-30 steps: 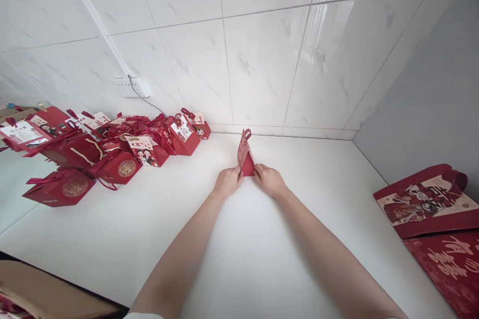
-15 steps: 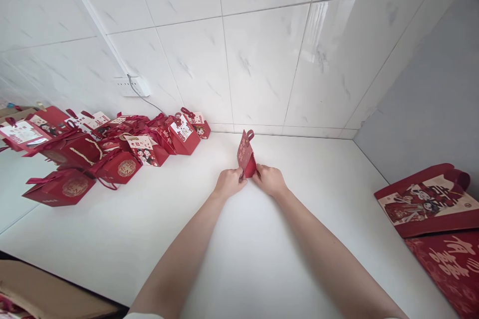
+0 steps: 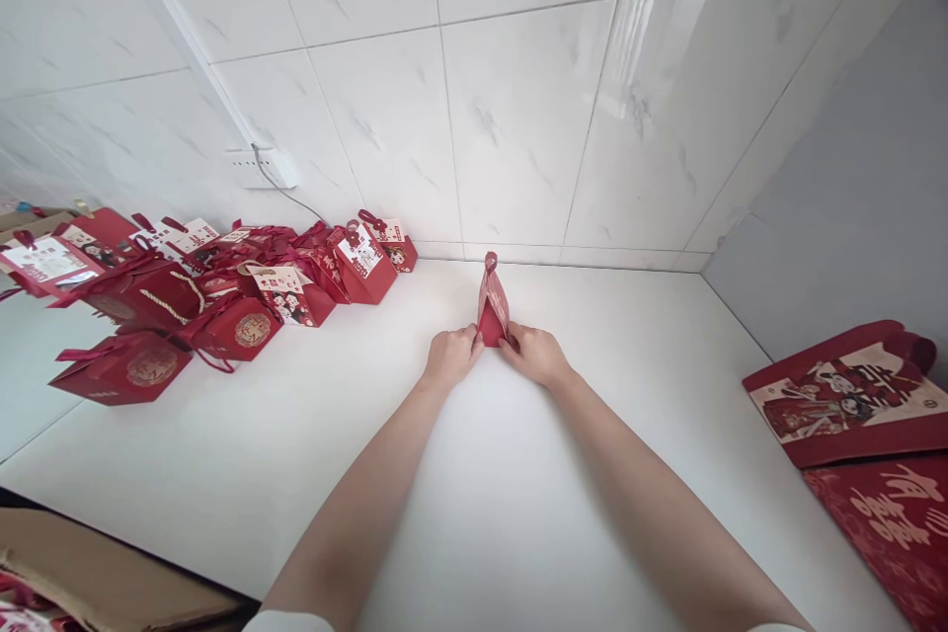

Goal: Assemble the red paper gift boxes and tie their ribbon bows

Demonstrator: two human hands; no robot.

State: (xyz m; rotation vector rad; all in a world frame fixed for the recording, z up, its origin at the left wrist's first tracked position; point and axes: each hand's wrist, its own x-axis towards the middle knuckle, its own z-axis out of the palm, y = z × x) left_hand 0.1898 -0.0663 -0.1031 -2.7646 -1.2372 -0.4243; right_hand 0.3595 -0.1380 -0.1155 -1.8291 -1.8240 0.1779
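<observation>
Head view: the small red box has turned between the fingers of the two hands; half a second ago a printed side faced the person, with the opening off to the right, and now the opening faces straight back between the fingertips; for the work in hand, this suggests that both lower edges are equally within reach, and that the handling is at the base rather than the top. The box stands upright on the white table, directly between the fingers and rising beyond them; its sides lean together into a narrow peak, with a loop at the tip; plain red shows inside the tall, pointed gap, and pale print shows on the side above the right fingers. The left hand appears to pinch the lower left edge; the right hand seems closed on the lower right edge; how the hidden fingertips sit, I cannot tell. Well left of the fingers sit many red gift boxes; well right lie red printed packages.
</observation>
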